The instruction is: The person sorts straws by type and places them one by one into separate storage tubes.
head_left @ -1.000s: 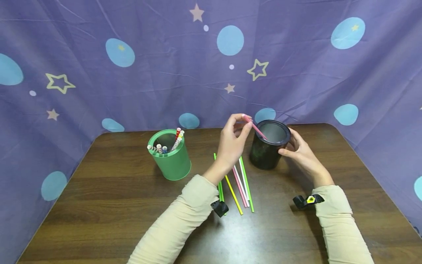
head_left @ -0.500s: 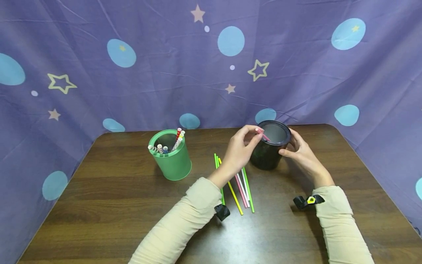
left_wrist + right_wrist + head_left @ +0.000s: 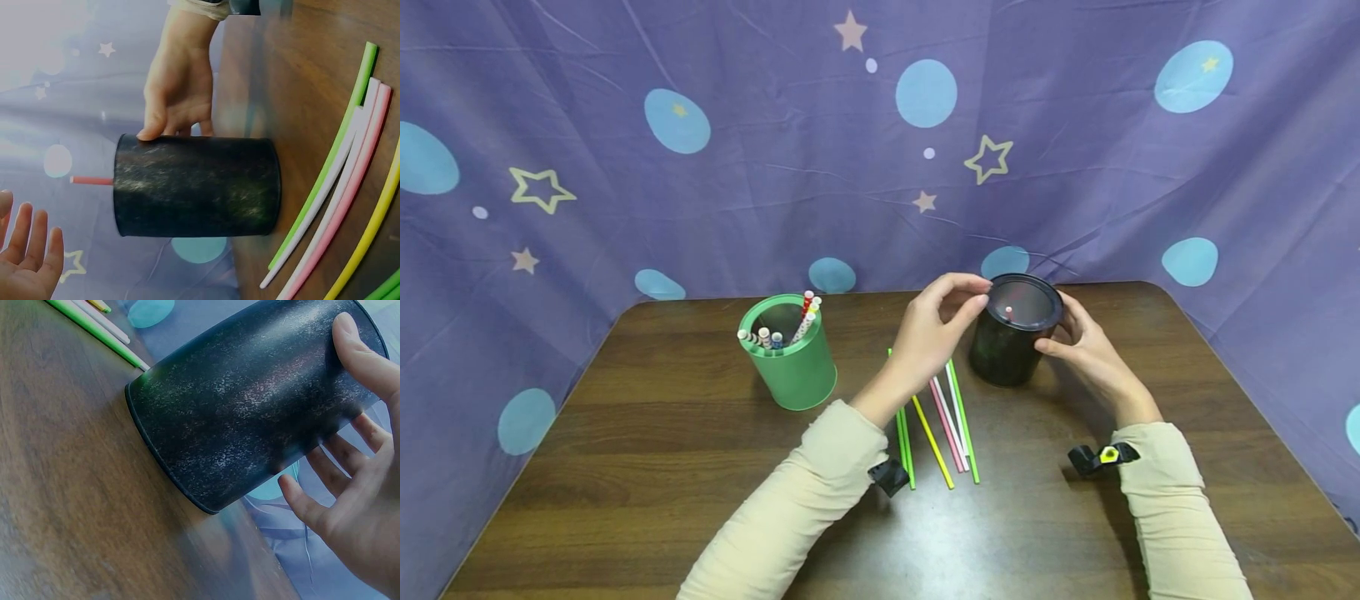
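A black cylindrical can [image 3: 1009, 354] stands upright at the table's back right. My right hand [image 3: 1093, 362] holds its right side, thumb [image 3: 356, 347] on the near wall and fingers round behind. A pink straw [image 3: 92, 180] stands in the can, its end poking above the rim in the left wrist view. My left hand [image 3: 928, 329] hovers just left of the rim, thumb and fingers apart with nothing between them. Below it on the table lie loose straws: green [image 3: 964, 425], white [image 3: 951, 408], pink [image 3: 946, 425] and yellow [image 3: 932, 442]. The left forearm partly covers some of them.
A green can [image 3: 797, 375] stands at the left with several patterned straws [image 3: 806, 321] leaning in it. Behind the wooden table [image 3: 625, 467] hangs a purple curtain [image 3: 760, 167] with stars and blue spots.
My left hand brought the pink straw right and down into the black can, let it go, and drew back left. The right hand stayed on the can.
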The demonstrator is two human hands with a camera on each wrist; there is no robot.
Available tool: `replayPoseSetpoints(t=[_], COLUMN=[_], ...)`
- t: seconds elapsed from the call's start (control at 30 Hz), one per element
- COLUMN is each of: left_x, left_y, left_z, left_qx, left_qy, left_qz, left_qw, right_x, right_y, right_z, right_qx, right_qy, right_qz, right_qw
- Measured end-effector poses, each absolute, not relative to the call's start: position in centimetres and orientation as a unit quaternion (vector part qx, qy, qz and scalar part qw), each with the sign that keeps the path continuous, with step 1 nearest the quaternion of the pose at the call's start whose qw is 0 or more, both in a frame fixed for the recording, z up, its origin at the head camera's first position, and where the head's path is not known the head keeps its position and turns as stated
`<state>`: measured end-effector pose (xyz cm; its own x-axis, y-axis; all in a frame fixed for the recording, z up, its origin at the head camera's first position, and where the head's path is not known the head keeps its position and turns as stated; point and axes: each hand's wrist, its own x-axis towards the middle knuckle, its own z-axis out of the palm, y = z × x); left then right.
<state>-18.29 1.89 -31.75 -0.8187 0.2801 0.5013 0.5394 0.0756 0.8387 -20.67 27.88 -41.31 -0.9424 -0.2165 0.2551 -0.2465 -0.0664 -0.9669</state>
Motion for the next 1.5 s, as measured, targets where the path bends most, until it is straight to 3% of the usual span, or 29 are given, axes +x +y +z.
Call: replayPoseSetpoints(t=[0.33,0.87,1.5], left_x=[-17.1,-16.3,-17.7], left_y=[-0.5,-3.6,-6.7], left_z=[-31.8,-36.5,-39.9], left_qx=[-0.271,-0.212,-0.095], left_qy=[-0.741,-0.804,-0.89], left_qz=[-0.607,-0.551,-0.445], left_qw=[0.097,0.068,-0.032], right_x=[-20.7,-20.9,-20.6], right_y=[27.8,27.8,27.8], right_z=[-41.4,-41.5,-41.4], right_qx=[0.172,0.18,0.174], right_qy=[-0.671,-0.667,-0.684], right_qz=[0.721,0.723,0.708], right_qw=[0.01,0.017,0.02])
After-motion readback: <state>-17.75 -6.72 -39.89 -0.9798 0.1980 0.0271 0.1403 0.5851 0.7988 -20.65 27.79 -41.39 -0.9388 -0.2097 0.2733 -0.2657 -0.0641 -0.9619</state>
